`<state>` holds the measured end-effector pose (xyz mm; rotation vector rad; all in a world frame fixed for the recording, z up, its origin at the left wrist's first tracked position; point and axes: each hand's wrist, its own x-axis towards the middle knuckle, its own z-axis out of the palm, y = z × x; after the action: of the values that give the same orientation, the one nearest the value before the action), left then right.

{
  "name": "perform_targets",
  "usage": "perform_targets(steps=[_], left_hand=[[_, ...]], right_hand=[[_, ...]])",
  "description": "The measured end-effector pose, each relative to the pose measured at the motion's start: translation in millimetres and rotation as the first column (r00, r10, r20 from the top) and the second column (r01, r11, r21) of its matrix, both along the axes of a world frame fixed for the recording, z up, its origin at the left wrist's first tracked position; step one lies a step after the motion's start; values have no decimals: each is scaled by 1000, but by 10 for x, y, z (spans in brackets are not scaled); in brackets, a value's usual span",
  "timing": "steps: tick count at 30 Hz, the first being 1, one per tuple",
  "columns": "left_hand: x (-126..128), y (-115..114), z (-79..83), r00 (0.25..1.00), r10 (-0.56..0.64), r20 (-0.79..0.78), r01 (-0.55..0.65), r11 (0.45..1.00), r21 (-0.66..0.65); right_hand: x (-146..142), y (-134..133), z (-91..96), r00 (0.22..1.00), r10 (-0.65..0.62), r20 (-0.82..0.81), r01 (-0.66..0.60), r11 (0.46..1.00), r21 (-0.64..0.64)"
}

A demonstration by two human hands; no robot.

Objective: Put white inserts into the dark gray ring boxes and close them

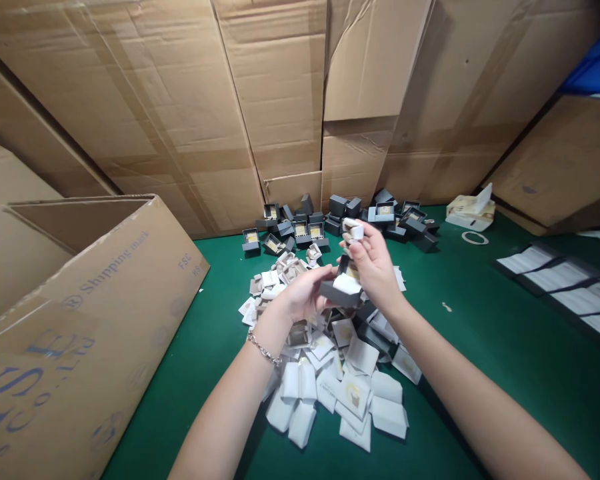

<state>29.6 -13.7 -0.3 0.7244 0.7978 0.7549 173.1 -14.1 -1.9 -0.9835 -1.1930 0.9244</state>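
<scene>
My left hand (303, 293), with a bracelet at the wrist, grips a small dark grey box (341, 291) with a white insert, held above the table. Just right of it, my right hand (375, 263) touches the same box and pinches a small white piece (355, 231) at its fingertips. Under both hands lies a heap of white folded pads and cards (340, 387). Behind it sits a cluster of small open dark boxes (330, 223).
A large cardboard shipping carton (80, 313) stands open at the left. Flattened cardboard (280, 100) walls the back. On the green table (470, 320) lie black-and-white sheets (560, 283) at right, a cream packet (473, 210) and a tape ring (475, 237).
</scene>
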Motion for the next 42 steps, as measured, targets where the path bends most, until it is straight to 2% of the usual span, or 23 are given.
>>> perform_targets(steps=[3, 5, 7, 8, 10, 13, 16, 18, 21, 24, 29, 34, 38, 42], left_hand=[[-5, 12, 42, 998, -26, 49, 26, 1000, 5], [1, 4, 30, 997, -74, -34, 77, 992, 104], [40, -25, -16, 977, -114, -179, 151, 966, 208], [74, -44, -48, 962, -107, -249, 173, 951, 258], [159, -81, -112, 967, -38, -253, 127, 928, 349], [265, -97, -180, 959, 137, -247, -18, 903, 429], [286, -62, -192, 949, 258, -183, -143, 867, 477], [260, -34, -173, 952, 288, -104, -213, 865, 454], [205, -8, -126, 954, 299, -1, -282, 900, 332], [153, 6, -86, 948, 295, 122, -315, 922, 223], [57, 40, -37, 909, 319, 268, -358, 927, 109], [-14, 57, -6, 918, 334, 214, -368, 918, 146], [-7, 56, -17, 951, 283, 126, -304, 930, 207], [27, 62, -53, 964, 227, 139, -252, 945, 210]], right_hand=[[39, 40, 30, 971, -173, -168, 159, 983, -93], [55, 75, 32, 928, -259, -268, 205, 955, -214], [52, 104, 1, 890, -327, -319, 226, 922, -316], [44, 113, -26, 876, -355, -326, 240, 908, -344], [16, 119, -94, 865, -384, -323, 268, 897, -351], [-32, 105, -180, 897, -334, -291, 251, 924, -288], [-69, 72, -167, 920, -257, -294, 197, 956, -218], [-91, 40, -101, 906, -236, -351, 176, 965, -194], [-126, -20, 18, 888, -209, -409, 132, 969, -210], [-157, -74, 85, 927, -124, -355, 56, 979, -198], [-167, -84, 73, 971, 10, -238, -42, 990, -134], [-62, -6, 88, 976, 43, -213, -81, 981, -176], [71, 61, 139, 962, 1, -274, -64, 973, -221], [113, 97, 144, 958, 80, -274, -137, 971, -197]])
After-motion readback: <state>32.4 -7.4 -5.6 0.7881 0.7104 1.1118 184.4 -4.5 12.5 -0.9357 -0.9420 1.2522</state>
